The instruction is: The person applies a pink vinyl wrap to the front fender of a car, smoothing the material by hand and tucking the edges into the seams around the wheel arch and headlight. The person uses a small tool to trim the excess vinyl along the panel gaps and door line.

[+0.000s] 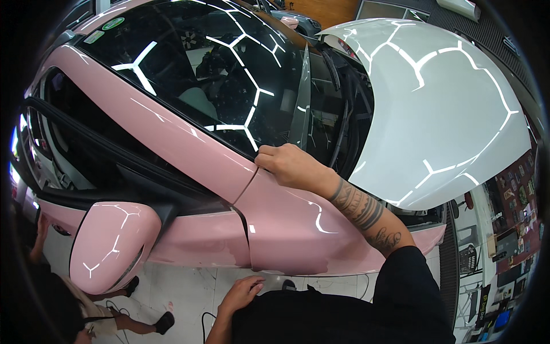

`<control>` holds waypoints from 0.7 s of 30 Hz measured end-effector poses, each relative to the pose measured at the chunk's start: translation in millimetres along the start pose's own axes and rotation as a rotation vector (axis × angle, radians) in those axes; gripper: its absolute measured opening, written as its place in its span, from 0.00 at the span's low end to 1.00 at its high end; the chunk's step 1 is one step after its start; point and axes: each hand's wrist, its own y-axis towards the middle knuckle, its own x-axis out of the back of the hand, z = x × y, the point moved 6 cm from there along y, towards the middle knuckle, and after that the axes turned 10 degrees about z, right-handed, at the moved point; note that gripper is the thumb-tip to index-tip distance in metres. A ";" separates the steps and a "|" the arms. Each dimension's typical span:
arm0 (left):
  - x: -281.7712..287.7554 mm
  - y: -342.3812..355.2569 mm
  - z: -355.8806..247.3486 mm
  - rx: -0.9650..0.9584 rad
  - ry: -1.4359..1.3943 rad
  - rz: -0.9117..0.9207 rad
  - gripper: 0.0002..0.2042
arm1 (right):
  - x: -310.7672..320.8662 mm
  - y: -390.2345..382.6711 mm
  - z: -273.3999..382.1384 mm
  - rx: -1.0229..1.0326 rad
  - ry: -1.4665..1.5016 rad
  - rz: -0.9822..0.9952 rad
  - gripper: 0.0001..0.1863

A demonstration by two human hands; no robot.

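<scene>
My right hand (288, 165) is closed, its knuckles up, at the lower corner of the windshield (229, 86), where the pink pillar (154, 117) meets the pink front fender (298, 223). Whatever its fingertips pinch is hidden beneath them. The tattooed right forearm reaches across the fender. Lower down, in front of my body, my left hand (243, 291) hangs apart from the car with its fingers loosely stretched and nothing in them. Left of the fender, the pink side mirror (114, 246) sticks out from the door.
A glossy white hood (435, 114) stands raised at the right, near my right arm. Another person (51, 298) is at the lower left beside the door. Cables (207, 324) lie on the tiled floor. Shelving and tools (510, 252) line the far right.
</scene>
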 end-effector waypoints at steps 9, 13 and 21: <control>-13.3 18.0 -26.0 -0.112 0.118 0.106 0.13 | -13.9 2.8 -2.9 -0.208 -0.103 -0.043 0.05; -16.1 14.5 -25.8 -0.070 0.071 0.149 0.14 | -2.7 2.0 -11.6 -0.076 0.130 -0.108 0.04; -7.9 -15.2 -2.0 -0.031 0.036 0.079 0.15 | 0.8 5.8 -4.9 -0.039 0.062 0.042 0.06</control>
